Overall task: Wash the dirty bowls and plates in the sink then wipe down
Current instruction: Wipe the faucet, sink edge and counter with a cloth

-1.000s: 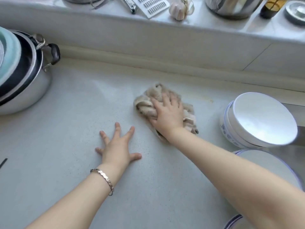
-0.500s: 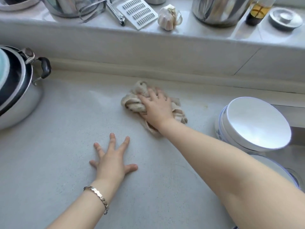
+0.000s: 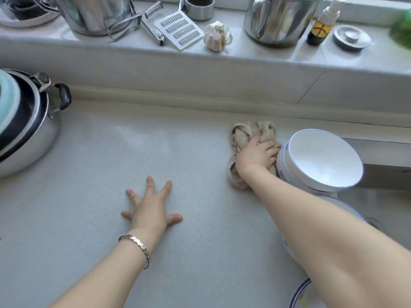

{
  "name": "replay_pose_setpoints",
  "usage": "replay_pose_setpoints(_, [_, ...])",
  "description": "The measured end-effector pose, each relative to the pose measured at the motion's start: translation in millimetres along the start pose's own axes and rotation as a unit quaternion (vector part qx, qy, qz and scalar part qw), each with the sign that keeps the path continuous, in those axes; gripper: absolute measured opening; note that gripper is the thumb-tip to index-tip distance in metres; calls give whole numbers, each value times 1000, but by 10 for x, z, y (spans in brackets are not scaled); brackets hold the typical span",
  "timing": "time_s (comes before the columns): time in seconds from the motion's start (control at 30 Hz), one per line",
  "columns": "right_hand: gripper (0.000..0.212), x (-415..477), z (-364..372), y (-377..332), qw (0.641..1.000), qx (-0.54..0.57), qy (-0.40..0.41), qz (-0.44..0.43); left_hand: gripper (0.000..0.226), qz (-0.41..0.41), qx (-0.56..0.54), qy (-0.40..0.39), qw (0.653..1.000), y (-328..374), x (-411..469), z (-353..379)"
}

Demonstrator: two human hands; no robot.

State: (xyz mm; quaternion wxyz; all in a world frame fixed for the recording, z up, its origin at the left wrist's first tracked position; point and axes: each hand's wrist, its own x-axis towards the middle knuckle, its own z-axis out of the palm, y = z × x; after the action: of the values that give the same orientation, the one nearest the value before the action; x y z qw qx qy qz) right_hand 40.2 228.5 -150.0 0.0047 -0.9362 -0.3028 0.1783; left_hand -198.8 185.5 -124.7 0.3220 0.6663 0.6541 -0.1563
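With your left hand (image 3: pixel 153 210) spread flat on the table (image 3: pixel 89 196) and your right hand (image 3: pixel 255 155) gripping the cloth (image 3: pixel 241 135) at its two o'clock, touching the bowls (image 3: pixel 320 158), press evenly and sweep without nudging them.

A home kitchen is shown. A pale speckled worktop (image 3: pixel 89 174) is bordered at the back by a raised ledge (image 3: pixel 222 63), on which steel pots (image 3: pixel 273 21), a flat grater (image 3: pixel 179 30), a garlic bulb (image 3: pixel 214 36) and a small bottle of dark liquid (image 3: pixel 322 25) are kept. A steel pan (image 3: pixel 33 138) with a black handle is set at the left. Upturned white bowls (image 3: pixel 320 158) are stacked at the right, at the edge of a sink (image 3: pixel 382 194), and a crumpled dishcloth (image 3: pixel 242 134) is seen just beside them
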Motion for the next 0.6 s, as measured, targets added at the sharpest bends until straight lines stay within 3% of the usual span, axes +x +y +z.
replay_pose_setpoints(0.33, [64,-1288,263,629,991,-75,-79,-82,85,7,22,0,1000,-12,-114,-14])
replay_pose_setpoints(0.43, [59,-1596,139,758,984,-64,-125,-107,67,23,66,20,997,16,-234,-8])
replay_pose_setpoints(0.53, [43,-1767,-274,828,967,-2,-193,-168,48,62,17,64,996,124,-449,-18])
replay_pose_setpoints(0.6, [41,-1828,-674,898,958,22,-180,-223,36,94,-31,101,990,254,-615,-88])
